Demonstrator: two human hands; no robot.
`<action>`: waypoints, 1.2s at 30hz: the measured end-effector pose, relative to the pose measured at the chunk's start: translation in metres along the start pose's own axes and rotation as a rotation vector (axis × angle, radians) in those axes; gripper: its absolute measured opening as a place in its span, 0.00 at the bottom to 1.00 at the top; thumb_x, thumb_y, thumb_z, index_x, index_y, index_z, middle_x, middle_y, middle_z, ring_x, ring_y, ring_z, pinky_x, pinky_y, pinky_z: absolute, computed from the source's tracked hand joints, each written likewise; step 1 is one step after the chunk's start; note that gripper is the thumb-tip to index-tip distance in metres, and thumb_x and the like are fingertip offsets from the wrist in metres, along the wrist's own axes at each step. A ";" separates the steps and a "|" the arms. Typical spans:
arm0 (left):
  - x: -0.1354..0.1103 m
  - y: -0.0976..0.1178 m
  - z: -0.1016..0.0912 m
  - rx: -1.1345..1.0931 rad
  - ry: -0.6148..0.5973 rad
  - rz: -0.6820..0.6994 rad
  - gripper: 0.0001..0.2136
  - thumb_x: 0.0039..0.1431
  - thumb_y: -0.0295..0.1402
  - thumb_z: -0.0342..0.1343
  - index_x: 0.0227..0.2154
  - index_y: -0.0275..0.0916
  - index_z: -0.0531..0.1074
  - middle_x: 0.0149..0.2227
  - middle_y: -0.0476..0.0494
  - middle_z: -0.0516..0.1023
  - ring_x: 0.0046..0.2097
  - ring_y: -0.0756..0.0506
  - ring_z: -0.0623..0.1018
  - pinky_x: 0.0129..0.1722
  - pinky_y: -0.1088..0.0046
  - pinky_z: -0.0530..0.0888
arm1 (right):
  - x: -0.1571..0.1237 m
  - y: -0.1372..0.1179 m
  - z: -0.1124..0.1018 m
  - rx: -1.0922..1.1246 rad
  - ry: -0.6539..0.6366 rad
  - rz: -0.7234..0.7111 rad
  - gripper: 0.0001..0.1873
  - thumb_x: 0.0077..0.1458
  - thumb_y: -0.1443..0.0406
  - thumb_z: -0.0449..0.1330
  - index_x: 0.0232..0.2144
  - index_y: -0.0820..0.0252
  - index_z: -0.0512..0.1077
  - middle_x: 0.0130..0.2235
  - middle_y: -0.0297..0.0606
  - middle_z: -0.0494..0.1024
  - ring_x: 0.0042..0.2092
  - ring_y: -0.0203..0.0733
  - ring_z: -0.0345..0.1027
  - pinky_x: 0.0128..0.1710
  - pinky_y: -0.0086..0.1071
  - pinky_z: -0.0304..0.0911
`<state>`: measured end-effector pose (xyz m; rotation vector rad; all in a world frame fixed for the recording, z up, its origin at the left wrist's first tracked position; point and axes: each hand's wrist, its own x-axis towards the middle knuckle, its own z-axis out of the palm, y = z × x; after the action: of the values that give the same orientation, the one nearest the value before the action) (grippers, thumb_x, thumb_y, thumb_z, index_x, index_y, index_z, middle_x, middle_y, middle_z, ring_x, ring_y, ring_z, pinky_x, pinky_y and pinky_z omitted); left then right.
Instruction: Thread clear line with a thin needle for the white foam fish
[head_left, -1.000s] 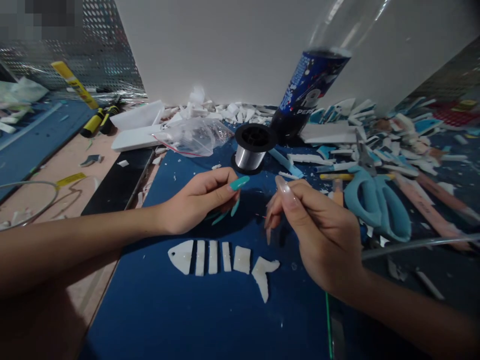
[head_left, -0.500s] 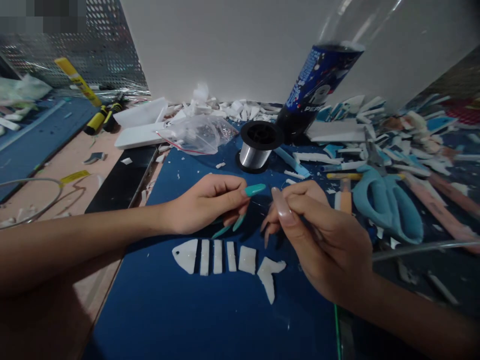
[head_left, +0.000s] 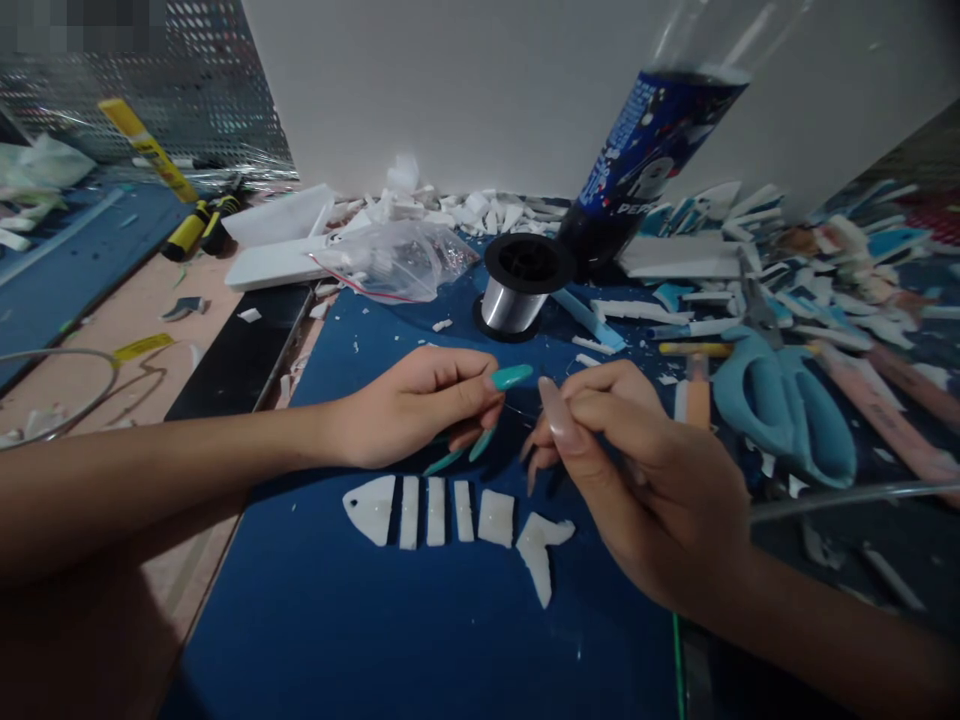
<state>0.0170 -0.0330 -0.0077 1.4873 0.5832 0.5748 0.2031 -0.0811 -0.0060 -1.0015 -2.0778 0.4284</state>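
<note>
My left hand (head_left: 435, 405), with long turquoise nails, is closed in a pinch at the middle of the blue mat (head_left: 360, 640). Facing it, my right hand (head_left: 637, 460) pinches too, thumb against forefinger. A faint thin thread (head_left: 519, 410) shows between the two hands; its ends are hidden by the fingers. Below them lies a row of white fish-shaped pieces: a pointed head with an eye hole (head_left: 373, 511), several strips (head_left: 436, 511), a squarish piece (head_left: 496, 517) and a forked tail (head_left: 540, 545). Behind the hands stands a black-rimmed spool of shiny clear line (head_left: 512, 305).
A tilted Pepsi bottle (head_left: 645, 165) is behind the spool. Blue-handled scissors (head_left: 784, 405) and many white and blue offcuts (head_left: 825, 285) crowd the right. On the left are a clear zip bag (head_left: 397, 260), a black slab (head_left: 244, 345) and a yellow glue tube (head_left: 146, 150).
My hands stay nearly in place, still pinching close together. The view has shifted slightly, so the background sits a little differently. The white pieces have not moved on the mat.
</note>
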 end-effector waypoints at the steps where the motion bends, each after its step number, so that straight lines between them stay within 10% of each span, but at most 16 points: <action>1: 0.000 0.000 0.000 0.005 0.000 -0.001 0.14 0.64 0.29 0.43 0.22 0.34 0.63 0.17 0.55 0.62 0.19 0.59 0.63 0.19 0.86 0.61 | 0.000 0.000 0.000 0.004 -0.001 0.003 0.13 0.57 0.73 0.53 0.23 0.57 0.67 0.21 0.36 0.71 0.33 0.40 0.63 0.28 0.32 0.62; 21: -0.002 0.000 0.001 0.113 0.020 0.044 0.08 0.61 0.32 0.48 0.28 0.34 0.65 0.21 0.52 0.65 0.23 0.55 0.65 0.23 0.80 0.63 | 0.001 0.001 0.006 0.034 0.018 0.065 0.14 0.59 0.72 0.52 0.21 0.61 0.65 0.22 0.37 0.67 0.32 0.38 0.61 0.27 0.31 0.60; 36: -0.010 -0.010 -0.004 0.926 0.553 0.576 0.10 0.61 0.27 0.46 0.23 0.38 0.61 0.19 0.54 0.59 0.21 0.55 0.61 0.22 0.79 0.59 | 0.002 0.006 0.006 0.127 -0.145 0.328 0.19 0.62 0.65 0.48 0.19 0.59 0.65 0.24 0.36 0.70 0.30 0.38 0.64 0.29 0.33 0.62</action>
<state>0.0071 -0.0367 -0.0178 2.4241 0.9208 1.3018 0.2010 -0.0756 -0.0125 -1.2698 -1.9857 0.8106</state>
